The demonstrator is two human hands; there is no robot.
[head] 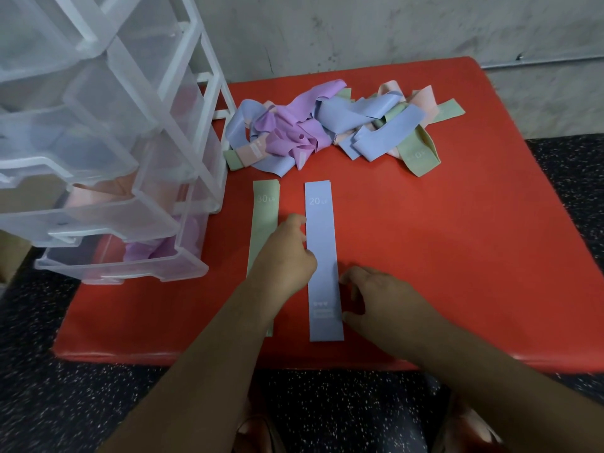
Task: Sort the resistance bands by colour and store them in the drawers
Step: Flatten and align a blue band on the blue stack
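A blue band (322,256) marked 20 LB lies flat and straight on the red mat (457,256). My left hand (287,253) touches its left edge with curled fingers. My right hand (376,295) touches its right edge near the lower end, fingers apart. To the left lies a flat green band (264,217) marked 30 LB, partly under my left arm. Behind them is a tangled pile of bands (327,125) in blue, purple, pink and green. The clear plastic drawer unit (108,158) stands at the left, with pink bands in one open drawer and purple bands in the lowest.
The mat's front edge is close to my arms. Speckled dark floor (65,403) surrounds the mat. A grey wall (392,27) rises behind it. Several drawers stick out toward me at the left. My shoes show at the bottom edge.
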